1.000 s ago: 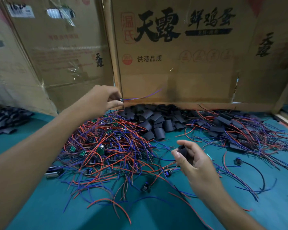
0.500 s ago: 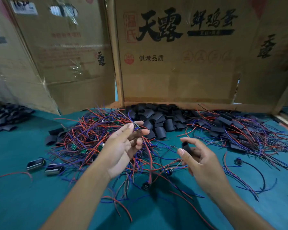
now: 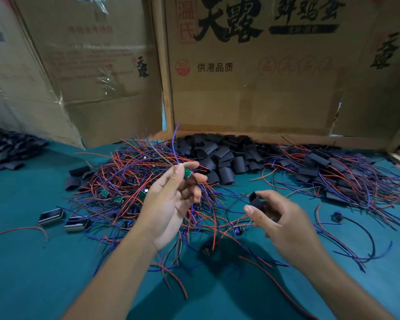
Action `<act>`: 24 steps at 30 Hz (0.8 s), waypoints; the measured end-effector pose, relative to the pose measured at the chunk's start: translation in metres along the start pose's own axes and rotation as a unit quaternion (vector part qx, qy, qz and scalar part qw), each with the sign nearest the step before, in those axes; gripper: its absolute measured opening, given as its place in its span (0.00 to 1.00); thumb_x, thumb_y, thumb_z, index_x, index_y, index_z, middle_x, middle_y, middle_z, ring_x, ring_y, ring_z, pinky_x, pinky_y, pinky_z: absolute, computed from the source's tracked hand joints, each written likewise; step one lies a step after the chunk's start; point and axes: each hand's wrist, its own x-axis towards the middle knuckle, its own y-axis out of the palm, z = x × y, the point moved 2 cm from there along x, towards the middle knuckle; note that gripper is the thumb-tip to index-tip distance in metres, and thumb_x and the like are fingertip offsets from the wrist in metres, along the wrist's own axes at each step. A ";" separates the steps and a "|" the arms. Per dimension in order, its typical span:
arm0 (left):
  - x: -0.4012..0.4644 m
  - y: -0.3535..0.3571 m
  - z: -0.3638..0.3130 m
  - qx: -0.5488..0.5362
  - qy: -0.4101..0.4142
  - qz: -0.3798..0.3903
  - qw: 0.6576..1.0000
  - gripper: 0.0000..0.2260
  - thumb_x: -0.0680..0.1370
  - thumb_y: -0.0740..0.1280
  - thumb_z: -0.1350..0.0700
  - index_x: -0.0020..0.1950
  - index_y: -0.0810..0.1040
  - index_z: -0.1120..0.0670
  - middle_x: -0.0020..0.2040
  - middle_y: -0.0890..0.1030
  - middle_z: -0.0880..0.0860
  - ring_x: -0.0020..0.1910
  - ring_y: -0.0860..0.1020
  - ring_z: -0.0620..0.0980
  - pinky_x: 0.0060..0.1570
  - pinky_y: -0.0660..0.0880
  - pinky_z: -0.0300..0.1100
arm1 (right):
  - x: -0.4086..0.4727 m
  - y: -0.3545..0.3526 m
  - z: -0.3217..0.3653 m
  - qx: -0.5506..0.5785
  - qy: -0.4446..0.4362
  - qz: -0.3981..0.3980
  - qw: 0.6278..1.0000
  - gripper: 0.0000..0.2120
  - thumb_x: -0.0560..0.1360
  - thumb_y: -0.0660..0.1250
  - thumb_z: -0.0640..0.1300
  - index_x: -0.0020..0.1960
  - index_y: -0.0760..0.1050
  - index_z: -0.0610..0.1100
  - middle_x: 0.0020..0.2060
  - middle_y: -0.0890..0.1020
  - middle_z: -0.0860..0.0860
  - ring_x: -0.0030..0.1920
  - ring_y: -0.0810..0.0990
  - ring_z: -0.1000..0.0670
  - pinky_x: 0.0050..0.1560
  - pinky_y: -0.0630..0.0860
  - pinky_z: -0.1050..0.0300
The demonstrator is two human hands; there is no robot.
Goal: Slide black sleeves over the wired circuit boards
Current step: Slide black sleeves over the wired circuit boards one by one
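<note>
My left hand (image 3: pixel 171 204) pinches a small green circuit board (image 3: pixel 188 173) between thumb and fingertips, its purple and red wires sticking up and trailing down. My right hand (image 3: pixel 284 225) grips one black sleeve (image 3: pixel 256 200), open end toward the board, a short gap to its right. Behind my left hand lies a tangle of wired boards (image 3: pixel 125 181). A heap of loose black sleeves (image 3: pixel 222 158) sits at the back centre. Sleeved boards with wires (image 3: pixel 328 172) are piled at the right.
Cardboard boxes (image 3: pixel 252 84) wall off the back of the green table (image 3: pixel 44 273). More black sleeves (image 3: pixel 7 151) lie far left. Two small metal-edged parts (image 3: pixel 51 217) rest left of the tangle. A black-wired round part (image 3: pixel 337 217) lies at the right.
My left hand drew back from the far side of the pile with a wired board and now holds it up near my right hand. The right hand kept its sleeve.
</note>
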 end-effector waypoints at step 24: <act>0.003 -0.007 -0.012 -0.182 0.021 -0.029 0.983 0.13 0.79 0.61 0.50 0.50 0.80 0.56 0.44 0.81 0.52 0.39 0.79 0.45 0.44 0.78 0.35 | -0.019 0.029 0.018 0.109 -0.001 0.147 0.983 0.15 0.67 0.74 0.58 0.50 0.76 0.54 0.45 0.85 0.48 0.43 0.83 0.50 0.47 0.78 0.52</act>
